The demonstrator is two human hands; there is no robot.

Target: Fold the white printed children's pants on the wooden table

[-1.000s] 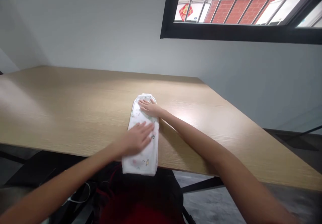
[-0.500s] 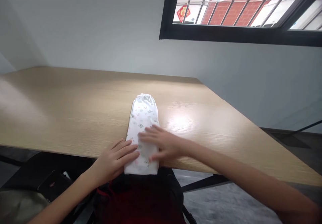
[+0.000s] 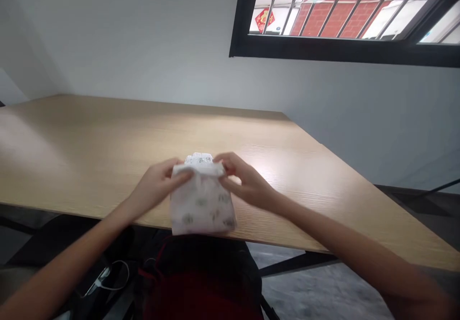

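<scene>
A white cloth garment with small grey-green prints lies at the table's front edge, doubled over on itself. Its narrow gathered end peeks out beyond the turned-up edge. My left hand pinches the left corner of that edge, thumb on top and fingers behind. At the right corner, my right hand pinches the cloth in the same way. Motion blurs the cloth and both hands slightly, and the fingertips behind the fold are hidden.
The wood-grain table reaches back to a grey wall. A dark-framed barred window is at upper right. Below the front edge are a dark bag-like shape and a white cable at lower left.
Lying flat lengthwise before, the garment is now folded, its near end brought up toward the gathered end. Both hands have moved forward, from resting on the cloth to pinching its corners.
</scene>
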